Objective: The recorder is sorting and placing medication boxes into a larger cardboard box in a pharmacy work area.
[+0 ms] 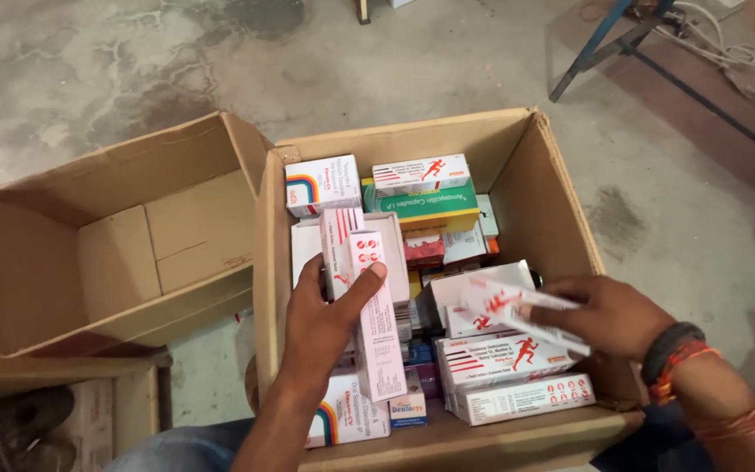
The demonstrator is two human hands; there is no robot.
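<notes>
1. The left hand [325,319] is clamped on two slim pink-and-white cartons [362,288] at 9 o'clock inside the full cardboard box [561,218].
2. The right hand [609,315] pinches a white-and-red carton [517,319] at 3 o'clock.
3. Risk: the stacked pair is likely to slide apart, because only a thumb pins it.

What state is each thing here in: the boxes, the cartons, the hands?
Right cardboard box: open, filled with cartons.
Left cardboard box: open, nothing visible inside.
Left hand: gripping tall white-and-pink cartons.
Right hand: holding a tilted white carton.
</notes>
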